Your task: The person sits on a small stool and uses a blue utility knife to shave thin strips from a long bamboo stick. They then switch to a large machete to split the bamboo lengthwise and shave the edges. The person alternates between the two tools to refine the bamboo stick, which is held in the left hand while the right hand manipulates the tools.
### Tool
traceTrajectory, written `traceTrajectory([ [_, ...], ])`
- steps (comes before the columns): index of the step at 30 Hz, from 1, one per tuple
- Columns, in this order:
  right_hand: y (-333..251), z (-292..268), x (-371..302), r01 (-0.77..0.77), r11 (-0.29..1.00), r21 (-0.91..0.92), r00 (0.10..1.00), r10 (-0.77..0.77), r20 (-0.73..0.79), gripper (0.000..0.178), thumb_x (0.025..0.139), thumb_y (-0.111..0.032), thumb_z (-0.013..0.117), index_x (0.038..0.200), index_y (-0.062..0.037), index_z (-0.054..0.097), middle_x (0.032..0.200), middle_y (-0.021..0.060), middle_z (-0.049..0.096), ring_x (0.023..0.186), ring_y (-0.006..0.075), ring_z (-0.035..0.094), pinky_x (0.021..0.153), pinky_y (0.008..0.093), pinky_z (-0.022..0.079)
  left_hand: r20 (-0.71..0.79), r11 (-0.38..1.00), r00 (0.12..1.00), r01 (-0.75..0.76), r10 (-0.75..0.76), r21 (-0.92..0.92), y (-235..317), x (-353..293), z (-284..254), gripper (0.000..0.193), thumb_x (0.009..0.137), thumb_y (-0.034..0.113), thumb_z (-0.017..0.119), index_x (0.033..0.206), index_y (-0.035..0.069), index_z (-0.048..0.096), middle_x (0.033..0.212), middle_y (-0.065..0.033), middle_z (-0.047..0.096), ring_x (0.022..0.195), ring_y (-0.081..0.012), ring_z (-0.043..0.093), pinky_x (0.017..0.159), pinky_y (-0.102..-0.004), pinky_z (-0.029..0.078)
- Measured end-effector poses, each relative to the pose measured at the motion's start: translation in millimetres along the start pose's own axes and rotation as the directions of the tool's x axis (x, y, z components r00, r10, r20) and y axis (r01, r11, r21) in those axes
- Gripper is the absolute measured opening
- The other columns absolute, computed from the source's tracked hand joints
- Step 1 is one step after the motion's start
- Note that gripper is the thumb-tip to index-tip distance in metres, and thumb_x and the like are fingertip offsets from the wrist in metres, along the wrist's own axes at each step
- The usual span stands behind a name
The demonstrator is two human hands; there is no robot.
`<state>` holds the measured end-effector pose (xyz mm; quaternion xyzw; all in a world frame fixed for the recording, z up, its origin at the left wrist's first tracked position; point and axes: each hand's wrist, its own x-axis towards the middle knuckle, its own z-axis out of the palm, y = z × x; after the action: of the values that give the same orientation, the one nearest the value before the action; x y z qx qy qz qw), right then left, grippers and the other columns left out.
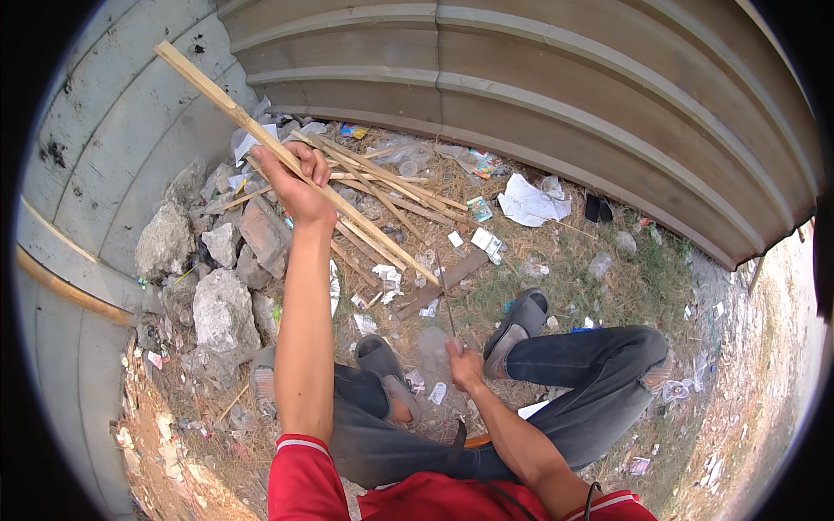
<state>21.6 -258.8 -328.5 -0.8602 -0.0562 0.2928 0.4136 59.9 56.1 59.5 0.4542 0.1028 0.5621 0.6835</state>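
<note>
My left hand (300,193) is closed around a long pale wooden strip (208,87), held at a slant. Its upper end points to the far left, and its lower end comes down over a flat brown board (456,280) on the ground. My right hand (466,365) grips a long, thin, dark blade (446,304) that points up and away, seen almost edge-on. The blade's tip is close to the strip's lower end; whether they touch I cannot tell. Beyond my left hand lies a loose pile of similar wooden strips (391,181).
Rough stones (224,313) are heaped on the left beside a grey metal wall (113,130). A brown corrugated sheet (556,78) closes off the back. Paper and plastic litter lie on dry grass. My legs (573,369) are bent, with grey slippers (526,313) near the board.
</note>
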Motion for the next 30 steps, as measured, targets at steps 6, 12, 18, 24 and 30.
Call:
traceTrajectory([
  [6,-77,-33,-41,-0.123,0.965,0.230,0.985,0.092,0.143,0.069,0.092,-0.062,0.059,0.073,0.0041,0.063,0.052,0.0104,0.057,0.041,0.0224,0.058,0.043,0.0370,0.047,0.076,0.988,0.992,-0.105,0.097,0.113,60,-36,37,0.073,0.092,0.084,0.027,0.066,0.015,0.027,0.059,0.0027,0.026,0.050,-0.0107,0.026,0.049,-0.0259,0.020],
  [12,-65,-17,-39,-0.249,0.856,0.453,0.963,0.170,0.208,0.064,0.094,-0.055,0.063,0.073,0.0060,0.061,0.053,0.0092,0.053,0.038,0.0213,0.054,0.039,0.0365,0.046,0.070,0.965,0.987,-0.159,0.147,0.209,50,-55,42,0.075,0.090,0.086,0.023,0.066,0.015,0.027,0.060,0.0025,0.026,0.051,-0.0106,0.026,0.050,-0.0253,0.019],
  [18,-69,-24,-39,-0.222,0.862,0.456,0.972,0.159,0.173,0.059,0.094,-0.055,0.063,0.076,0.0010,0.055,0.049,0.0049,0.047,0.036,0.0170,0.048,0.036,0.0344,0.040,0.053,0.955,0.984,-0.179,0.171,0.238,45,-62,51,0.074,0.092,0.084,0.023,0.066,0.014,0.027,0.061,0.0022,0.027,0.051,-0.0110,0.026,0.049,-0.0252,0.018],
  [24,-174,-65,-66,0.213,0.710,0.671,0.961,-0.278,-0.011,0.052,0.100,-0.048,0.056,0.076,-0.0028,0.056,0.049,0.0036,0.047,0.037,0.0149,0.048,0.035,0.0338,0.036,0.076,0.959,0.965,-0.259,0.252,0.112,38,-77,55,0.067,0.098,0.071,0.039,0.072,0.010,0.038,0.066,0.0014,0.034,0.056,-0.0086,0.032,0.050,-0.0241,0.026],
  [30,-49,-5,-47,0.362,0.849,0.386,0.926,-0.375,-0.043,0.053,0.099,-0.048,0.057,0.073,-0.0016,0.055,0.053,0.0036,0.049,0.040,0.0164,0.049,0.039,0.0361,0.040,0.030,0.954,0.961,-0.278,0.277,0.114,37,-75,62,0.065,0.099,0.069,0.039,0.074,0.010,0.038,0.067,0.0008,0.035,0.056,-0.0086,0.032,0.050,-0.0244,0.026],
])
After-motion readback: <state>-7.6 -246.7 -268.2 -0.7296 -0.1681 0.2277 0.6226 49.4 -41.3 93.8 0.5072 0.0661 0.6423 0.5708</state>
